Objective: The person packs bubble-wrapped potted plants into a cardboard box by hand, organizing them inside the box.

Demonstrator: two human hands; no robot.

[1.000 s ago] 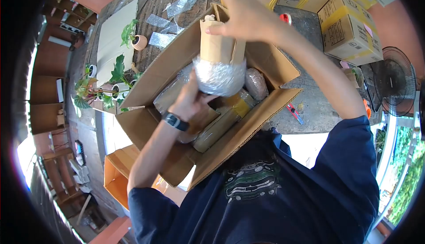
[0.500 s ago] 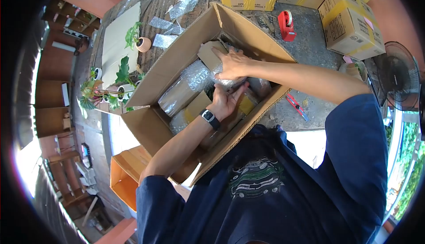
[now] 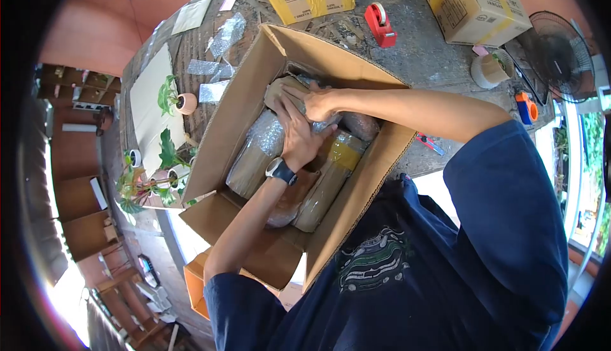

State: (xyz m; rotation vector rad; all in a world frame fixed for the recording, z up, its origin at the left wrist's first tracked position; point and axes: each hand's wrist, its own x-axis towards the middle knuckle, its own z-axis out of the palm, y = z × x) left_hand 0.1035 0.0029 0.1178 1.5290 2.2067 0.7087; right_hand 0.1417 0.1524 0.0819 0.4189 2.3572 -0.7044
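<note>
Carton, open, lies under both hands. Left hand and right hand close together at a cardboard-wrapped parcel in its far end; left fingers spread, right fingers bent, grip unclear. Nearer, beside left hand: bubble-wrapped bundle, yellow-taped long package. Red tape dispenser beyond hands, on bench.

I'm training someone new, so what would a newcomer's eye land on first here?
Probably the big open carton in the middle, with the left hand and right hand down among wrapped bundles. Then the red tape dispenser on the table beyond it.
</note>
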